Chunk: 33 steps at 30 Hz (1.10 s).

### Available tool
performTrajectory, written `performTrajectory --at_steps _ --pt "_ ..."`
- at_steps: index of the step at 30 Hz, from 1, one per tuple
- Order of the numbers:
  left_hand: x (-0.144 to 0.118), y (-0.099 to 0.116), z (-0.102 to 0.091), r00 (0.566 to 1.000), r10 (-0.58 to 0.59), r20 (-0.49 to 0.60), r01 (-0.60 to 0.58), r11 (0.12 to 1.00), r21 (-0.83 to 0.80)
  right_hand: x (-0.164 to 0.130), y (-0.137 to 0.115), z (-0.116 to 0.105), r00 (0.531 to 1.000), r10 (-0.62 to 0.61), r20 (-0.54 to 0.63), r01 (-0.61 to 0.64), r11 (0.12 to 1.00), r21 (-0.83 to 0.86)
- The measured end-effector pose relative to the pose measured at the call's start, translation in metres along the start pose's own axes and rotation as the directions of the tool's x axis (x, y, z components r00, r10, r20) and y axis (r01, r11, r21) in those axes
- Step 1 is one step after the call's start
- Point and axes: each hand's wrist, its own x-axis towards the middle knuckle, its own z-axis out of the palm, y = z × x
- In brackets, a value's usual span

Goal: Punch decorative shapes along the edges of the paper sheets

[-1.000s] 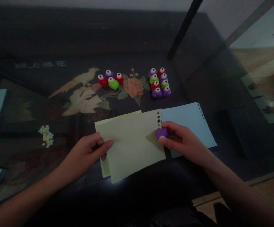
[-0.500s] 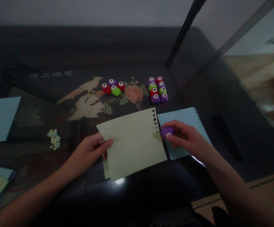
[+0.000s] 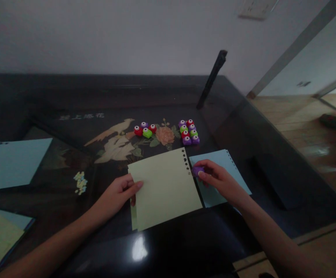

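The left hand (image 3: 118,195) pinches the near-left edge of a pale yellow-green rectangular paper sheet (image 3: 163,187), thumb on top and fingers curled beneath, closed on the paper. The sheet lies almost flat on the dark glossy bench (image 3: 185,239), its long axis running from the left hand across to the right hand and tilted so the far corner by the right hand sits farther from the person; a second sheet of the same colour peeks out beneath its near-left corner. Along the short edge beside the right hand runs a row of small punched-out shapes (image 3: 185,163). The right hand (image 3: 217,181) is clamped around a small purple plastic craft punch (image 3: 197,170), thumb and fingers wrapped over it, the punch touching that punched edge at the near end of the row. Under and beyond the right hand lies a light blue paper sheet (image 3: 228,173) with holes along its far-right edge. Beyond both hands, two clusters of small red, green and purple punches sit on the bench: a loose group (image 3: 145,130) straight ahead of the left hand and a tight block (image 3: 188,132) ahead of the right. Well to the left of the left hand are a little pile of pale paper cut-outs (image 3: 80,182) and another light blue sheet (image 3: 13,164).
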Motion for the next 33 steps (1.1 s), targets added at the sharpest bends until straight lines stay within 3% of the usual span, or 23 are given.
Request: performTrajectory --at_steps 4,8,11,14,19,25,33 --pt "0.002 -0.002 0.000 1.000 -0.013 0.004 0.013 1.000 -0.027 0.003 0.001 -0.005 0.992 -0.032 -0.122 0.031 0.999 -0.011" --pt "0.002 -0.005 0.000 1.000 -0.009 0.011 0.010 0.998 -0.056 0.007 -0.002 -0.015 0.978 -0.107 -0.182 0.116 0.992 0.043" --pt "0.002 -0.005 0.000 1.000 0.006 0.011 -0.006 0.999 -0.046 0.019 -0.007 -0.029 0.962 -0.157 -0.222 0.156 0.988 -0.020" --pt "0.001 -0.005 0.000 1.000 0.012 0.010 -0.012 0.999 -0.038 0.046 -0.007 -0.047 0.929 -0.218 -0.299 0.200 0.976 -0.092" --pt "0.003 -0.003 -0.002 1.000 0.022 0.004 -0.021 0.999 -0.044 0.116 0.005 -0.078 0.899 -0.265 -0.350 0.193 0.955 -0.227" --pt "0.003 -0.001 -0.005 0.997 0.079 0.007 -0.078 0.995 -0.059 0.170 0.015 -0.093 0.922 -0.255 -0.290 0.104 0.887 -0.450" --pt "0.002 0.004 -0.009 0.998 0.060 -0.024 -0.061 0.996 -0.067 0.187 0.017 -0.095 0.947 -0.252 -0.200 0.091 0.806 -0.585"
